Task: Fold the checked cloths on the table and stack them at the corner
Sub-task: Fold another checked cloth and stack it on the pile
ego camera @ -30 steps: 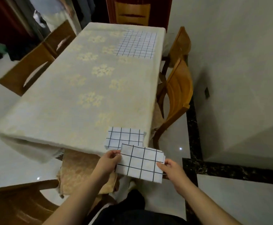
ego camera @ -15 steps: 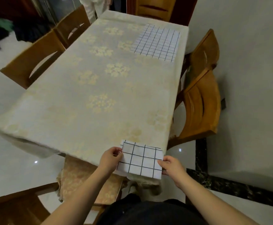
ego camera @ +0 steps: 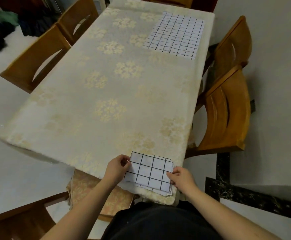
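Observation:
A folded white cloth with dark checks (ego camera: 150, 171) lies on top of another folded checked cloth at the near right corner of the table (ego camera: 92, 108). My left hand (ego camera: 117, 168) pinches its left edge. Its right edge is pinched by my right hand (ego camera: 180, 177). Only thin edges of the lower cloth show beneath, at the front right. An unfolded checked cloth (ego camera: 175, 34) lies flat at the far right corner of the table.
The table wears a cream floral cover. Two wooden chairs (ego camera: 226, 108) stand along its right side, two more (ego camera: 42, 54) on the left, and one with a cushion (ego camera: 92, 191) at the near end. A wall runs close on the right.
My hands carried the folded cloth forward from off the table's edge and laid it onto the folded cloth at the corner. The camera has come closer to the table.

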Motion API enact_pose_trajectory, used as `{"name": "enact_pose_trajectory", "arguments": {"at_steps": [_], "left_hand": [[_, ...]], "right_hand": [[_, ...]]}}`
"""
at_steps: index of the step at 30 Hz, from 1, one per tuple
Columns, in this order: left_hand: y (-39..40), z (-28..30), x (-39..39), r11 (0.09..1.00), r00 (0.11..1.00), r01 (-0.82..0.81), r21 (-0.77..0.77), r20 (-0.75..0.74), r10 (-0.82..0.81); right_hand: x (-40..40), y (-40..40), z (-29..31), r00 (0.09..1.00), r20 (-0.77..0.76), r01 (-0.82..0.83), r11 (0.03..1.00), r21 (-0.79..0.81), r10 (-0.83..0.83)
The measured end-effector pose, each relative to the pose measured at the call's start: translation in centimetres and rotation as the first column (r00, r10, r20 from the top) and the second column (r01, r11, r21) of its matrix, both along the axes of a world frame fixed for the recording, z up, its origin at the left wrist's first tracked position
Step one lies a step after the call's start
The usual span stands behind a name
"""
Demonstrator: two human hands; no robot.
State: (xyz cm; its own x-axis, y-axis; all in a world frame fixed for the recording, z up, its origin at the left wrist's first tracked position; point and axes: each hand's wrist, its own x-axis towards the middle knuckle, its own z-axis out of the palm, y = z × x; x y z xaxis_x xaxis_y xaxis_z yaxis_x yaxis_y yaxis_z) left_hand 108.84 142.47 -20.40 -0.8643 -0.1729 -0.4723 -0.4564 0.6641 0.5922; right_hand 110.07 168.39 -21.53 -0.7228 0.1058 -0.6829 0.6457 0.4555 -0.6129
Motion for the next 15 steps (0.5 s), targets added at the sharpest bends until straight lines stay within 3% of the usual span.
{"name": "enact_pose_trajectory", "arguments": {"at_steps": [10, 12, 15], "left_hand": [[0.1, -0.8, 0.3, 0.999, 0.999, 0.041, -0.016, -0.032, -0.042], [0.2, -1.2, 0.5, 0.987, 0.981, 0.052, -0.150, -0.179, -0.079], [0.3, -1.7, 1.1, 0.927, 0.860, 0.112, -0.357, -0.433, -0.271]], "right_hand": [[-0.1, 0.4, 0.7, 0.995, -0.007, -0.098, 0.987, 0.127, 0.100], [0.3, 0.4, 1.4, 0.996, -0.032, -0.077, 0.976, 0.205, 0.086], [1.0, 0.2, 2.2, 0.972, -0.192, -0.064, 0.938, 0.342, 0.136]]}}
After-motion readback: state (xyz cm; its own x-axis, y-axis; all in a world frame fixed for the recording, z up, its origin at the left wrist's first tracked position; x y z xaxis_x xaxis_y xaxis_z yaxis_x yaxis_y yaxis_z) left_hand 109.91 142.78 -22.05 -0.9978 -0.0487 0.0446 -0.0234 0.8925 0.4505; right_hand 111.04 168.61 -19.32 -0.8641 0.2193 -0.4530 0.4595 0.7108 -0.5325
